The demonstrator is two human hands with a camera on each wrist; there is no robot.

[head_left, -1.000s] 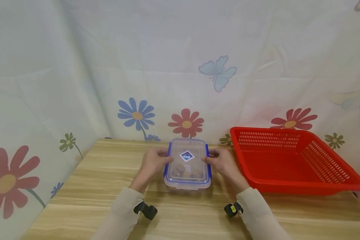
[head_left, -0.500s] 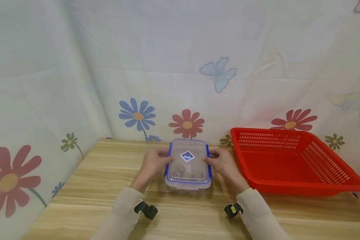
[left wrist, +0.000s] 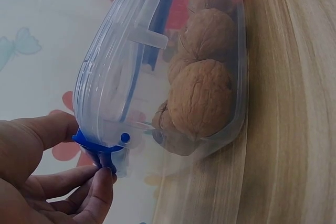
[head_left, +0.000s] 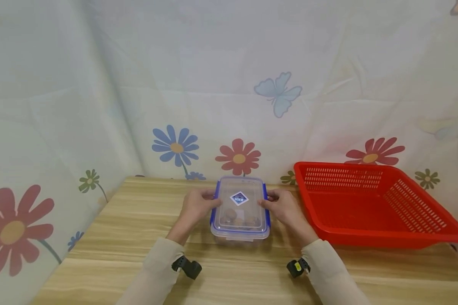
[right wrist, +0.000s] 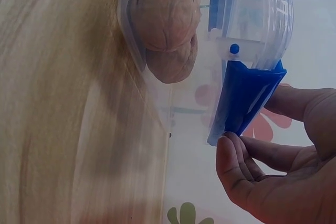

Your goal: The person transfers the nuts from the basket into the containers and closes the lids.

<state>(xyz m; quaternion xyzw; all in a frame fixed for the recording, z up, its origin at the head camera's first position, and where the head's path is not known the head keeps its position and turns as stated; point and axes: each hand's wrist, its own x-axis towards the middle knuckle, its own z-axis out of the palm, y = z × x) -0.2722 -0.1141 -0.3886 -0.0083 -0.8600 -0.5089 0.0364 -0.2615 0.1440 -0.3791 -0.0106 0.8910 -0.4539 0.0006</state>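
Note:
A clear plastic food container with a blue-edged lid and a diamond label stands on the table. Several walnuts lie inside it, seen through the wall in both wrist views. My left hand pinches the blue latch on the left side, thumb at the lid's rim and fingertips under the flap. On the opposite side, my right hand grips the other blue latch, fingertips at its lower edge and thumb up by the lid. The right thumb's tip is partly hidden behind that latch in the right wrist view.
To the right, close beside the right forearm, sits a large red slotted plastic basket. The wood-grain table runs back to a flower-print curtain. Both wrists carry small black cameras.

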